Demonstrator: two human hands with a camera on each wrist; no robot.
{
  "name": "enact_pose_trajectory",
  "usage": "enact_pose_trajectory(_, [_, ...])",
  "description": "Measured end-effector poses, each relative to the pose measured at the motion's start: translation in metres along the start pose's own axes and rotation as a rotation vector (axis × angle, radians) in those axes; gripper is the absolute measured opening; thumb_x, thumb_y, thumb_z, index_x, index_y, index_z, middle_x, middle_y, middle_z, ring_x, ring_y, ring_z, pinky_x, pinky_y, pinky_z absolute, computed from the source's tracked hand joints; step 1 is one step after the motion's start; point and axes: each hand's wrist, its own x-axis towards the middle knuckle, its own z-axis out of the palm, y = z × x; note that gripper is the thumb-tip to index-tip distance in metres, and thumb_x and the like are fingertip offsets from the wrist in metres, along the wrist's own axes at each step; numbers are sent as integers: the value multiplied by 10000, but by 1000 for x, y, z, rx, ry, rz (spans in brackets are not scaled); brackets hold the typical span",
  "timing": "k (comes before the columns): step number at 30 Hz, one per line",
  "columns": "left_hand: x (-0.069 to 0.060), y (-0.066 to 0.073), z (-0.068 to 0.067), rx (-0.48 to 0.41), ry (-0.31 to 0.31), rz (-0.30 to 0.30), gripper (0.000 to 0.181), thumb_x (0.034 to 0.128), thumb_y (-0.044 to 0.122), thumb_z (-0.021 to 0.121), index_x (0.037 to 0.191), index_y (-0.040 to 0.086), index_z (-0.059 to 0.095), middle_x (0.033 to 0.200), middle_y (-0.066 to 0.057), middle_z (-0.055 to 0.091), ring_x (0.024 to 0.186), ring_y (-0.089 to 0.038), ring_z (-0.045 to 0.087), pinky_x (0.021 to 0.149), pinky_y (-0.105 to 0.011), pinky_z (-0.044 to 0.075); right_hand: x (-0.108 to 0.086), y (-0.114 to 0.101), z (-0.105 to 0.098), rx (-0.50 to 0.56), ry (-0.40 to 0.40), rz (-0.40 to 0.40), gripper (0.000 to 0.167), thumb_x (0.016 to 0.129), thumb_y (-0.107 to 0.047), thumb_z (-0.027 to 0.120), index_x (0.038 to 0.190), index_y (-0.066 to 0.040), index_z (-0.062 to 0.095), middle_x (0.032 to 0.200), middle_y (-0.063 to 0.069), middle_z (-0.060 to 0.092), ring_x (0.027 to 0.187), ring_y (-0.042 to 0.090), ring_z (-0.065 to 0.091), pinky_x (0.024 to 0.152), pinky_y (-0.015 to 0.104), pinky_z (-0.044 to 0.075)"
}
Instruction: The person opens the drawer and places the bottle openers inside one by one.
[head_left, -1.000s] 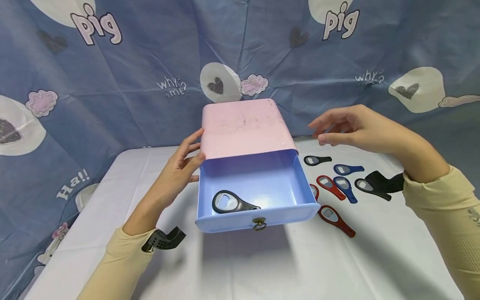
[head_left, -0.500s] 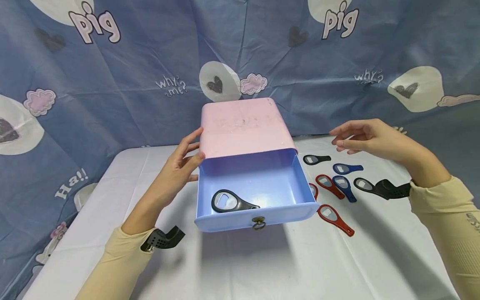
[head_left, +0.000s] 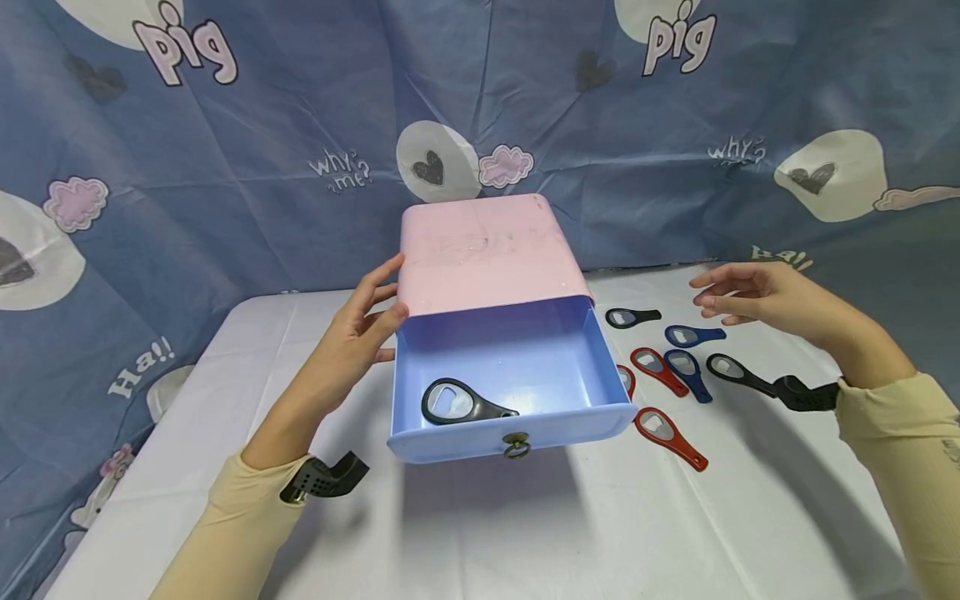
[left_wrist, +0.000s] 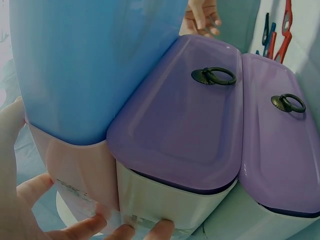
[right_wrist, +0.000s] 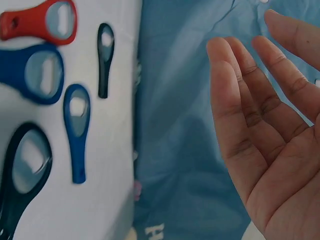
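Drawer cabinet (head_left: 480, 258) stands on the surface (head_left: 525, 542) before a backdrop (head_left: 300, 92) reading “pig,” left hand (head_left: 348, 346) spread against its side, right hand (head_left: 780, 302) relaxed, empty; only the left-wrist view shows purple drawers (left_wrist: 185, 120).

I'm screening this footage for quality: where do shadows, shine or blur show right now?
Head: brightest, soft shadows on the white cloth from the open blue drawer and right sleeve; left wrist: dimmer, faint sheen on the purple drawer fronts; right wrist: dim, bottle openers blurrier than the right hand.
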Motion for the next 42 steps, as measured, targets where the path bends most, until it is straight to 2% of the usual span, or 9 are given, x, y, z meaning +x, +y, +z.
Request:
enact_pose_trajectory(7, [0, 0, 0, 1, 2, -1, 632, 1139, 356, 528, 1696, 463, 247, 1724, -153, 285, 1534, -439, 420, 1057, -748, 498, -11, 23, -7, -19, -12, 27, 325, 1081, -188, 670, 1394, -101, 648, 1111, -182, 752, 988, 12, 729, 822, 218, 614])
enact_pose_trajectory(12, [-2, 1, 0, 1, 3, 3, 632, 1139, 370, 530, 1696, 463, 246, 1723, -158, 289, 1538, -446, 416, 1064, -748, 492, -17, 40, -10, -7, -24, 79, 325, 1085, -192, 664, 1401, -117, 640, 1105, -178, 755, 989, 5, 735, 820, 214, 613])
enact_pose_trajectory(22, [-1, -1, 1, -1, -5, 1, 635, 1142, 333, 527, 1698, 458, 245, 1720, -148, 294, 1535, -436, 420, 1057, -733, 508, -33, 85, -5, 104, -24, 104, 343, 1071, -79, 651, 1316, -319, 669, 1180, -280, 732, 1054, -92, 692, 818, 201, 601])
enact_pose_trajectory(27, [0, 0, 1, 2, -4, 1, 634, 1142, 335, 524, 1698, 458, 244, 1721, -148, 291, 1535, -434, 417, 1057, -736, 506, -37, 98, -2, 103, -14, 131, 327, 1069, -96, 663, 1324, -300, 686, 1173, -267, 736, 1035, -81, 686, 805, 203, 588])
enact_pose_trajectory(36, [-1, -1, 1, 7, -1, 7, 631, 1142, 341, 524, 1698, 452, 249, 1721, -145, 296, 1530, -439, 424, 1054, -731, 511, -39, 114, 7, 75, -25, 206, 310, 1063, -203, 700, 1370, -225, 666, 1124, -252, 727, 950, 20, 693, 775, 255, 580])
enact_pose_trajectory(42, [-1, -2, 0, 17, 6, 4, 633, 1136, 358, 533, 1691, 473, 252, 1722, -145, 303, 1537, -446, 422, 1056, -752, 496, -41, 124, 10, 89, -7, 229, 281, 1049, -213, 721, 1311, -313, 691, 1084, -262, 737, 886, 53, 682, 720, 269, 563])
